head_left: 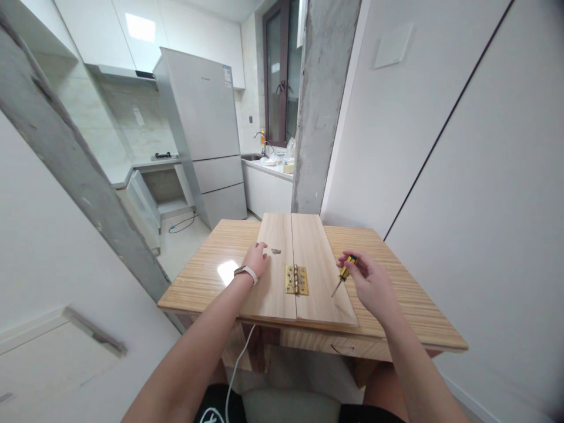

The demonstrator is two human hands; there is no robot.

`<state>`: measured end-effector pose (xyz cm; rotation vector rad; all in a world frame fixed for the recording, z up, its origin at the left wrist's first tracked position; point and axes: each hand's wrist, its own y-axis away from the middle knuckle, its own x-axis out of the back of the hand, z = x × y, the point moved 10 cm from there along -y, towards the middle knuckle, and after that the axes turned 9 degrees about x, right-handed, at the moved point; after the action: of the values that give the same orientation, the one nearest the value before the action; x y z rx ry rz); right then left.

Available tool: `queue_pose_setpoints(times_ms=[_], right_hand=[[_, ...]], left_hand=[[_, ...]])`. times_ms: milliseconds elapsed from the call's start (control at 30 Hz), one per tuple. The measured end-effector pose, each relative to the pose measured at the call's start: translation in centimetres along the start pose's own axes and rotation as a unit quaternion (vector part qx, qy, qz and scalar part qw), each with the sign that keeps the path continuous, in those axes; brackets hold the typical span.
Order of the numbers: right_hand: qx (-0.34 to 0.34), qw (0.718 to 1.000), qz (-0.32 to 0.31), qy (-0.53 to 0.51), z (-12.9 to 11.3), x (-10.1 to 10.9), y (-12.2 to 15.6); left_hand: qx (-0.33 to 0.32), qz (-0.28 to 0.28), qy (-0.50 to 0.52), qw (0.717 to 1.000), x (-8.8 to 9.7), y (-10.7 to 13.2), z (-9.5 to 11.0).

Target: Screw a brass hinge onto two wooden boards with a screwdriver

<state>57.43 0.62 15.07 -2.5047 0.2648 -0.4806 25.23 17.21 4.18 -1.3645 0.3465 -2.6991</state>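
Note:
Two pale wooden boards (308, 247) lie side by side on a striped wooden table (396, 282). A brass hinge (296, 279) sits across their seam near the front. My right hand (370, 282) is closed round a small yellow-and-black screwdriver (344, 274), its tip pointing down at the right board. My left hand (257, 258) rests on the left board with fingers curled, a white band on its wrist. A few small screws (275, 251) lie just right of its fingertips.
A concrete pillar (321, 106) rises behind the table and a white wall stands close on the right. A grey fridge (207, 129) and a kitchen counter with a sink (268, 167) are farther back. A white cable (235, 376) hangs below the table's front edge.

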Motion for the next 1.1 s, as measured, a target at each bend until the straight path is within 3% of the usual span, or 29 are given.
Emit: queue_pose_setpoints(times_ms=[233,500,800,1000,1100], right_hand=[[-0.023,1.000,0.006,0.001,1.3,0.1,2.6],[-0.013,0.999,0.008,0.048,0.4,0.9,3.7],[-0.015,0.996,0.013,0.085,-0.4,1.0,4.3],[-0.013,0.996,0.015,0.082,-0.9,1.0,4.6],[-0.007,0.996,0.008,0.088,-1.3,0.8,4.7]], left_hand=[[-0.064,-0.039,-0.056,0.996,-1.3,-2.1,1.4],[-0.043,-0.037,-0.076,0.996,-2.2,-3.3,1.4],[-0.012,-0.023,-0.077,0.997,-0.9,-2.1,1.0],[-0.080,-0.049,-0.015,0.995,-0.1,0.5,5.3],[-0.134,-0.097,0.094,0.982,0.0,2.6,8.6]])
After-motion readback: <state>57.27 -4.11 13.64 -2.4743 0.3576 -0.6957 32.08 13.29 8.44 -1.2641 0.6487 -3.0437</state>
